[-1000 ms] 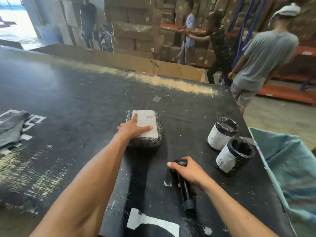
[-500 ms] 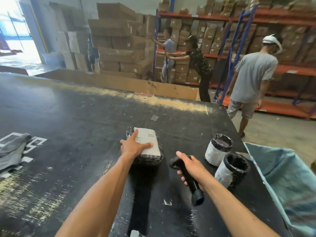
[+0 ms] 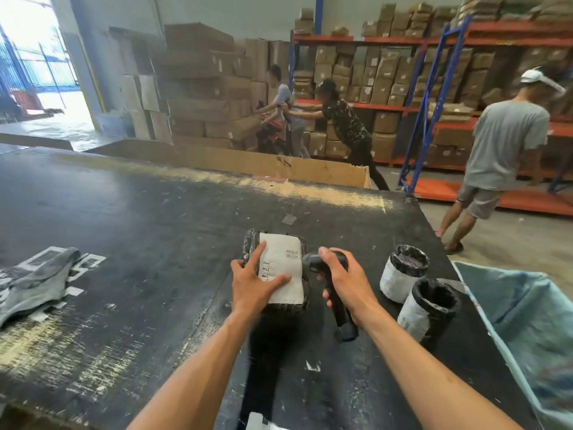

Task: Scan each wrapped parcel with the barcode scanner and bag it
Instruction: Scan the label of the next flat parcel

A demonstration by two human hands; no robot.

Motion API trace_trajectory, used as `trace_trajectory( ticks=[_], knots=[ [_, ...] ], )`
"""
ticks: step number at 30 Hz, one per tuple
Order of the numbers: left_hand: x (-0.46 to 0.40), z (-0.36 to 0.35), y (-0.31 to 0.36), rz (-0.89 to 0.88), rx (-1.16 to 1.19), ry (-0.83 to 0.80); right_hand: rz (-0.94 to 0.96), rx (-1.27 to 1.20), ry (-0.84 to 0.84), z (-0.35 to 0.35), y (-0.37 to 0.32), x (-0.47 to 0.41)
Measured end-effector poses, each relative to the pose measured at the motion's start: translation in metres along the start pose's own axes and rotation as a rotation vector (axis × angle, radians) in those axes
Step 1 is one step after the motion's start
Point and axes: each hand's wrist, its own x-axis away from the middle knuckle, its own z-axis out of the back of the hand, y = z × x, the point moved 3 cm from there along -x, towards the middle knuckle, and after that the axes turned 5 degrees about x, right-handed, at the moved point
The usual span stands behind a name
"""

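A black-wrapped flat parcel (image 3: 280,243) with a white label lies on the black table (image 3: 130,231). My left hand (image 3: 252,282) rests on its left side, fingers spread over the label. My right hand (image 3: 347,282) grips a black barcode scanner (image 3: 324,262) by the handle, its head beside the parcel's right edge and pointing at the label. Two cylindrical parcels in black wrap with white labels, one (image 3: 401,274) behind the other (image 3: 426,308), stand upright to the right. A pale blue-green bag (image 3: 524,324) hangs open at the table's right edge.
A grey bag on printed labels (image 3: 37,279) lies at the table's left. A cardboard panel (image 3: 242,161) borders the far edge. Three people work beyond, by stacked cartons and orange-blue shelving (image 3: 434,88); the nearest (image 3: 499,150) stands at the right.
My right hand lifted the scanner off the table and brought it up beside the parcel's right edge. My view tilted upward. The left hand stayed on the parcel.
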Motion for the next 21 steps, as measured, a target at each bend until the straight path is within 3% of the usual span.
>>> trace_trajectory(
  ticks=[10,21],
  knots=[
    [0.013,-0.007,0.023,-0.171,-0.039,-0.006,0.129,0.012,0.071,0.003,-0.011,0.009],
    [0.02,-0.013,0.031,-0.204,-0.069,-0.004,0.167,0.024,0.13,0.021,-0.008,0.016]
  ],
)
